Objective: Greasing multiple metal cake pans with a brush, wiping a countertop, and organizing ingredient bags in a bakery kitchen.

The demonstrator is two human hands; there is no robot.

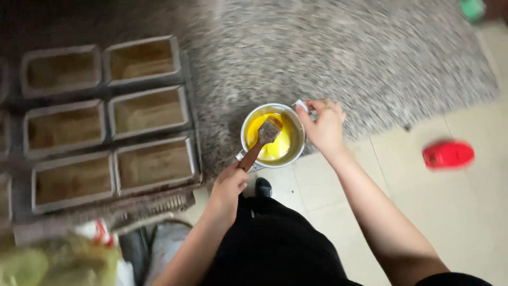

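Six loaf tins (106, 122), speckled granite counter (338, 58), tiled floor (465, 212)

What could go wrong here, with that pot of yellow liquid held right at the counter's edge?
The metal pot sits at the edge of the speckled counter, so it might tip toward the tiled floor. The right hand only pinches its rim, which may slip. The wet brush in the left hand could drip before reaching the loaf tins.
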